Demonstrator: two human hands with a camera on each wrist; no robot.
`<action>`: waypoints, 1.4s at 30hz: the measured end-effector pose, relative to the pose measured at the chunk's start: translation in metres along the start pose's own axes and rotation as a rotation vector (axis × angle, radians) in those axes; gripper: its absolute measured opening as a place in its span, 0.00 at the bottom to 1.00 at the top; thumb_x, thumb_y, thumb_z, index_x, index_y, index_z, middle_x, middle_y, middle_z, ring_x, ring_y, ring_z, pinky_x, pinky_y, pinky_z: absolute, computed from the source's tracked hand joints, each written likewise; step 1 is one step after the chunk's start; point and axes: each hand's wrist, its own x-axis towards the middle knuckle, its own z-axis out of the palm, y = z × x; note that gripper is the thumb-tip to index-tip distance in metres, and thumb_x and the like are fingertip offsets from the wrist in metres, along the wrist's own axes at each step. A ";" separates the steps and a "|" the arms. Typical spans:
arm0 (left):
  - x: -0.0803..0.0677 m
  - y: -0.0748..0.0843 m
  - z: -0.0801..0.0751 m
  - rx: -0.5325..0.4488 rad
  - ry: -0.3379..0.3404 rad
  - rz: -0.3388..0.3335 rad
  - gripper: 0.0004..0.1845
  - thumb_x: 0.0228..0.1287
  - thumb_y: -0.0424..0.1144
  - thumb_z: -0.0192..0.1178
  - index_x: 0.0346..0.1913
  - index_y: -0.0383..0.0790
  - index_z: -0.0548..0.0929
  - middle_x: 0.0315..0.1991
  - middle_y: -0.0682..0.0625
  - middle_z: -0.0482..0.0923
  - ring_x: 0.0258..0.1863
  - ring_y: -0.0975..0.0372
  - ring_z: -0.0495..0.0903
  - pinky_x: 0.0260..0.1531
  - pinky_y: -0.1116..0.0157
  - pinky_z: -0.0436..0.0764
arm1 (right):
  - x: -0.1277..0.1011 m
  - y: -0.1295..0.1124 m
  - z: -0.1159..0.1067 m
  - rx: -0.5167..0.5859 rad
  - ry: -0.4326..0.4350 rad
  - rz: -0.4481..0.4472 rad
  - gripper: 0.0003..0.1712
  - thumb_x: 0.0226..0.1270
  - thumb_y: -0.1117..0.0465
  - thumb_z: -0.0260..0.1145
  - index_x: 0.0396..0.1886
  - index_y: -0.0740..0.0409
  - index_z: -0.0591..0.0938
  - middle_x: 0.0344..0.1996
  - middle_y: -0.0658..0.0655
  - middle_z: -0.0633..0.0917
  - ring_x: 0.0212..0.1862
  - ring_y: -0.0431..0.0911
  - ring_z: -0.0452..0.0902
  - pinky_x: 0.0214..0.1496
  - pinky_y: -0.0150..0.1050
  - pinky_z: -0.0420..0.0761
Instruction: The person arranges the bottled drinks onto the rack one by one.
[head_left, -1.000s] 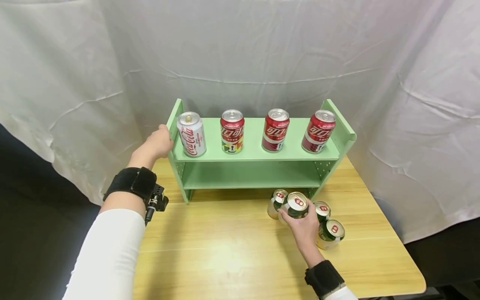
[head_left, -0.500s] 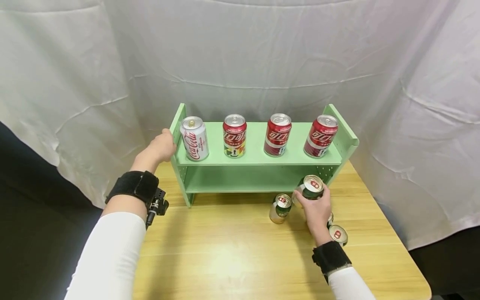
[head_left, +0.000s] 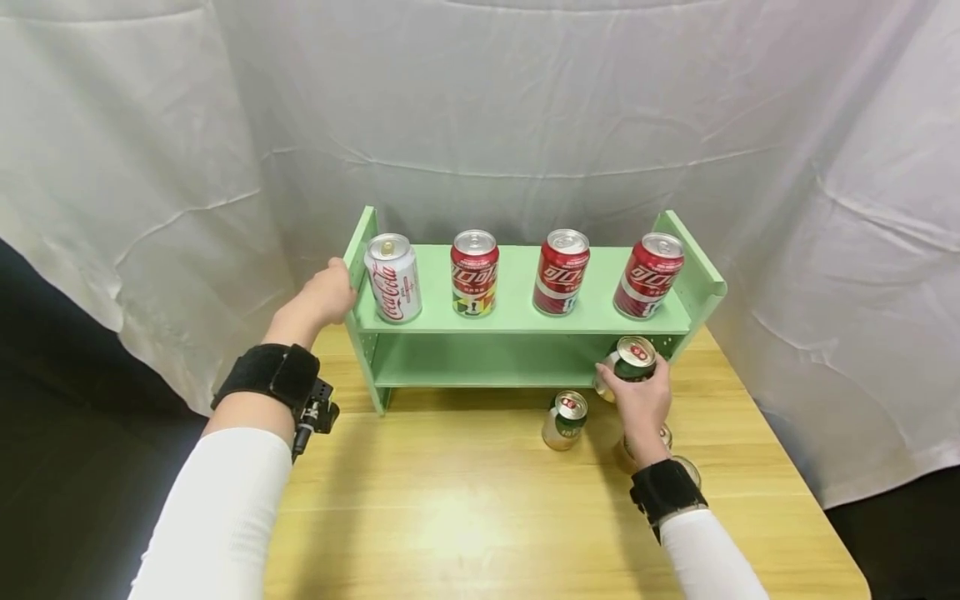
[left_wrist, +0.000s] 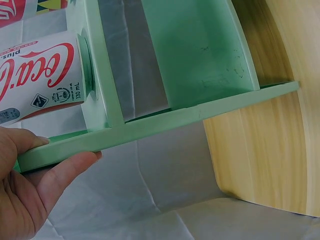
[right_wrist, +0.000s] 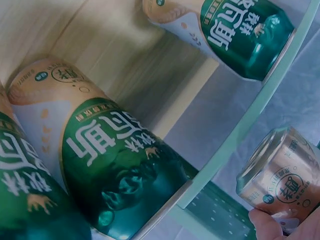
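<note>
My left hand (head_left: 322, 293) grips the left side panel of a green two-tier shelf (head_left: 457, 358); in the left wrist view the thumb and fingers lie on either side of the panel (left_wrist: 150, 131). With my right hand (head_left: 643, 404) I hold a green-and-gold drink can (head_left: 632, 360), upright at the front right end of the lower tier. The right wrist view shows that can's gold lower part (right_wrist: 280, 175) above the fingertips. A similar can (head_left: 566, 421) stands on the table left of this hand. Two more, one of them a can (head_left: 686, 473) behind the wrist, are partly hidden.
On the upper tier stand a white Coca-Cola can (head_left: 394, 279) and three red cola cans, the rightmost red can (head_left: 648, 277) near the right side panel (head_left: 693, 271). Below is a wooden table (head_left: 450, 500). A pale curtain (head_left: 525, 100) hangs behind.
My right hand has lifted the green-and-gold can from among the others and carried it forward and right to the lower tier. The left hand keeps its grip on the panel.
</note>
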 end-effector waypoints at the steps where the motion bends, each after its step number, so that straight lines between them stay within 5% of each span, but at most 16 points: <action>1: 0.000 0.000 0.001 0.004 0.000 0.001 0.25 0.68 0.30 0.38 0.62 0.17 0.47 0.34 0.34 0.68 0.32 0.48 0.72 0.32 0.58 0.76 | 0.001 0.001 0.000 -0.005 0.000 0.002 0.50 0.39 0.51 0.81 0.62 0.63 0.68 0.53 0.66 0.77 0.56 0.59 0.72 0.58 0.53 0.70; 26: 0.001 -0.001 0.009 0.000 -0.015 -0.003 0.24 0.68 0.31 0.38 0.61 0.19 0.49 0.35 0.34 0.68 0.31 0.50 0.72 0.30 0.59 0.76 | 0.021 0.018 0.012 -0.063 -0.028 0.069 0.47 0.38 0.48 0.79 0.55 0.64 0.69 0.49 0.66 0.77 0.50 0.60 0.73 0.54 0.53 0.72; 42: 0.003 -0.001 0.001 0.019 0.001 0.003 0.24 0.66 0.29 0.38 0.60 0.17 0.49 0.33 0.35 0.67 0.29 0.49 0.72 0.28 0.58 0.77 | 0.040 0.011 0.024 -0.024 -0.107 0.086 0.51 0.42 0.48 0.78 0.62 0.64 0.62 0.55 0.67 0.73 0.56 0.59 0.70 0.60 0.50 0.69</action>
